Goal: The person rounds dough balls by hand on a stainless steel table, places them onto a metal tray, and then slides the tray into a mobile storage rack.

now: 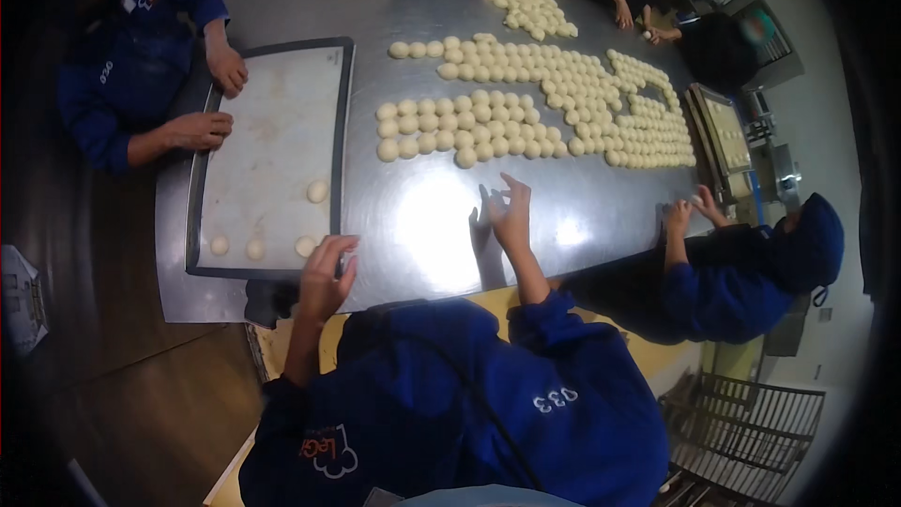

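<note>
I am positioning my left hand [324, 277] at the near right corner of a large rectangular tray with a dark rim [346, 113] and a pale, faintly stained flat surface; its fingers are pointing to the right, with the thumb standing apart from them. A round, cream-coloured dough ball [305, 246] is sitting on the tray just beside this hand, and I cannot tell whether the two are touching. Three smooth, pale dough pieces [255, 249] are also lying on the tray: two along the near edge toward the left corner, and one farther in by the right rim. I am holding my right hand [511, 221] over the near part of a broad, shiny grey metal table [375, 19], well apart from the left hand; its fingers are parting loosely. Beyond it, a large array of round, cream-coloured dough balls [488, 122] is covering the middle of the table in close rows, and a smaller cluster [530, 9] is lying near the far edge. On my left, a co-worker in a blue jacket [141, 47] is keeping both hands at the left side of the tray. On my right, a co-worker in a dark blue cap [817, 239] is holding both hands close together near the table's edge. Farther right, rectangular trays [723, 136] are standing beyond the dough.
</note>
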`<state>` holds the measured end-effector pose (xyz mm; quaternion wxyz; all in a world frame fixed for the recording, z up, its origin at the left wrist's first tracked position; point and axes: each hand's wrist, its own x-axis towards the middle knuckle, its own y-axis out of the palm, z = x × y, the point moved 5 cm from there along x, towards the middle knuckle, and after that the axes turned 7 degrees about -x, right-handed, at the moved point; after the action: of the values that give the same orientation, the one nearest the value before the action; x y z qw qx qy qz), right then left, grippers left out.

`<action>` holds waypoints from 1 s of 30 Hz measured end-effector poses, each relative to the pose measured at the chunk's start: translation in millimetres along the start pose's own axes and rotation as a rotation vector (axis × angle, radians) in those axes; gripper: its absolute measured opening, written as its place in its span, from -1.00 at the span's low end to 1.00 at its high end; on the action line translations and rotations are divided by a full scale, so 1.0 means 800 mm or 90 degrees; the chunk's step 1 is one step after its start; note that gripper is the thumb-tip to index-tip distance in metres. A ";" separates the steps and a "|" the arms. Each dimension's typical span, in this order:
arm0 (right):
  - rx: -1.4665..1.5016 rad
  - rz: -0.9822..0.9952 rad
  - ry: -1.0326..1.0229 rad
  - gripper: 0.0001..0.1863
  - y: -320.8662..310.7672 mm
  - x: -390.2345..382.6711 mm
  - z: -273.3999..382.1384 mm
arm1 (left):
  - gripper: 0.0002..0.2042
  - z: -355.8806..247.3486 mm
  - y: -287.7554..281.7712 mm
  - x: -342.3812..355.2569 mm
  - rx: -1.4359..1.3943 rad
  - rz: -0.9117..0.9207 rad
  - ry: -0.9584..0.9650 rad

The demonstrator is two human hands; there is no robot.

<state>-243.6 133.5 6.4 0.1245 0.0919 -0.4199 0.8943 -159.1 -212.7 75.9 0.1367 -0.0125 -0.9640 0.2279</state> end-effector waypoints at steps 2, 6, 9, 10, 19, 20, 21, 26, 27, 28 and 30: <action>0.061 -0.005 0.017 -0.53 -0.009 0.005 -0.023 | -0.66 -0.007 0.058 0.015 -0.037 0.003 -0.023; 0.121 0.015 0.024 -0.56 -0.020 0.006 -0.066 | -0.57 -0.019 0.176 0.082 0.071 0.024 -0.006; 0.079 0.041 -0.110 -0.62 -0.019 0.035 -0.051 | -0.54 -0.015 0.253 0.156 0.177 -0.016 0.039; -0.030 0.047 -0.179 -0.65 -0.012 0.052 -0.036 | -0.54 0.001 0.274 0.174 0.188 -0.034 0.053; 0.058 0.115 -0.237 -0.73 -0.027 0.088 -0.062 | -0.64 0.000 0.256 0.121 0.150 0.006 -0.187; 0.090 0.129 -0.157 -0.72 -0.048 0.054 -0.087 | -0.61 0.006 0.236 0.088 0.180 0.042 -0.268; 0.114 0.161 -0.133 -0.73 -0.071 0.030 -0.110 | -0.61 0.014 0.218 0.065 0.259 0.046 -0.250; -0.150 0.055 -0.171 -0.58 -0.046 0.071 -0.155 | -0.64 0.042 0.249 0.088 0.265 -0.160 -0.200; -0.110 0.024 -0.164 -0.59 -0.036 0.082 -0.127 | -0.68 0.033 0.284 0.106 0.139 -0.203 -0.154; -0.061 0.086 -0.168 -0.61 -0.015 0.060 -0.106 | -0.72 0.025 0.309 0.079 0.126 -0.124 -0.118; -0.001 0.213 -0.218 -0.65 -0.009 -0.001 -0.095 | -0.80 0.014 0.341 0.027 0.088 0.042 -0.017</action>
<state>-245.1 196.6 -36.9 -0.0981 0.1716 -0.4447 0.8736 -193.2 28.5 -49.2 0.1172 -0.0316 -0.9467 0.2982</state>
